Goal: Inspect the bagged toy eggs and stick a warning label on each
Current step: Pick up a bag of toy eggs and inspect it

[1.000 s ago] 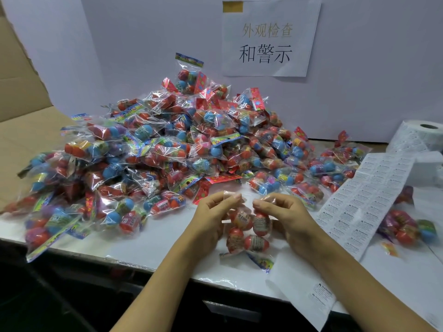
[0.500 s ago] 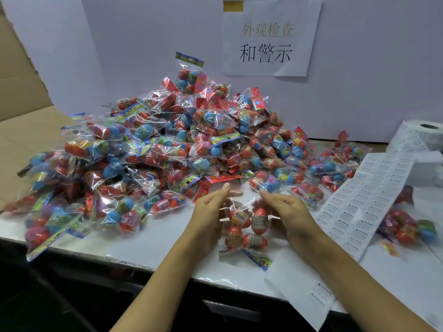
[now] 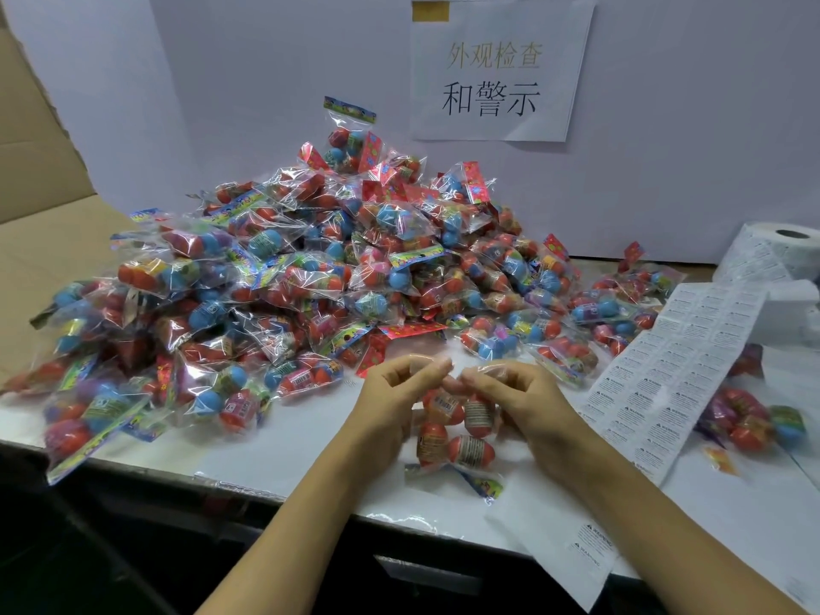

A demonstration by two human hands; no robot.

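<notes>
At the near edge of the table (image 3: 275, 459), the bag of toy eggs (image 3: 452, 432) has been turned a little since a moment ago, so the inspection seems to go on and no label is on it yet. The left hand (image 3: 390, 392) and right hand (image 3: 519, 392) pinch its upper edge, fingers curled, fingertips almost meeting. Farther right lies the label sheet (image 3: 665, 383); behind, the pile of bags (image 3: 288, 281).

red eggs (image 3: 459, 430) (striped bands), white labels (image 3: 665, 383)
</notes>
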